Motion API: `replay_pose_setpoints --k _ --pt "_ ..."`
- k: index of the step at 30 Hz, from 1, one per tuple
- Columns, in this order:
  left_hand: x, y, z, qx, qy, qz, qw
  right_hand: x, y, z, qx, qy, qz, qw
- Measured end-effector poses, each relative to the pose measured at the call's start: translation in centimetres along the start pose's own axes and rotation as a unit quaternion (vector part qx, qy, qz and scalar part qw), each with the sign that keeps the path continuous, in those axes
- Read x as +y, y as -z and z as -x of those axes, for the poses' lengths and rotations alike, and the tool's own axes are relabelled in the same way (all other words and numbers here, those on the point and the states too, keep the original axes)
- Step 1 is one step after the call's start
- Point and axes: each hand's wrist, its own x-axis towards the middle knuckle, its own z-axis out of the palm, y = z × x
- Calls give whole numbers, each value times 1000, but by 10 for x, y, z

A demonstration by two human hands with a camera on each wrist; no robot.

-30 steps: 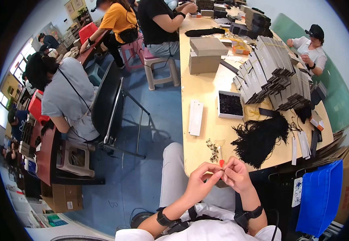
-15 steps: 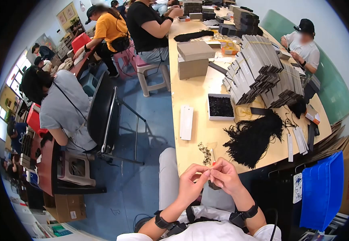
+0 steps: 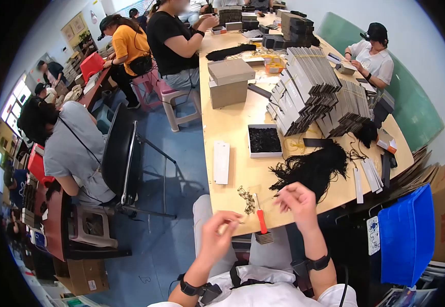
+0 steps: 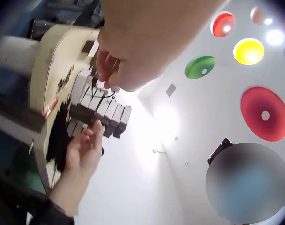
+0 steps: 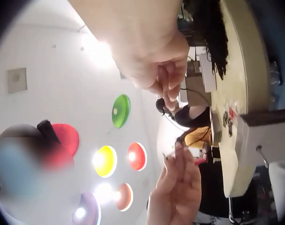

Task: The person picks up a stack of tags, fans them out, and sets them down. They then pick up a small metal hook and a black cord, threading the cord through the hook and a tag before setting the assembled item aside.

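Left hand (image 3: 216,236) and right hand (image 3: 300,204) each pinch thin cord (image 4: 107,96) by the table's (image 3: 222,198) near edge; likely light, limp, best taken by its ends.

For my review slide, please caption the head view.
Left hand and right hand held apart at the table, red-handled tool between them.

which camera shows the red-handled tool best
The head view: the red-handled tool lies uncovered there by the near edge of the table, its handle and slim shaft distinct. Each wrist view shows only a small, blurred red patch, probably its handle.
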Motion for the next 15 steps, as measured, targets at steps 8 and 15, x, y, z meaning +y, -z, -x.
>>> replay_pose_setpoints --k 8,15 --pt "11 -41 0 -54 139 302 942 -1 -29 35 -114 169 395 896" --pt "19 -33 5 -18 152 198 968 -4 -23 37 -67 157 389 905"
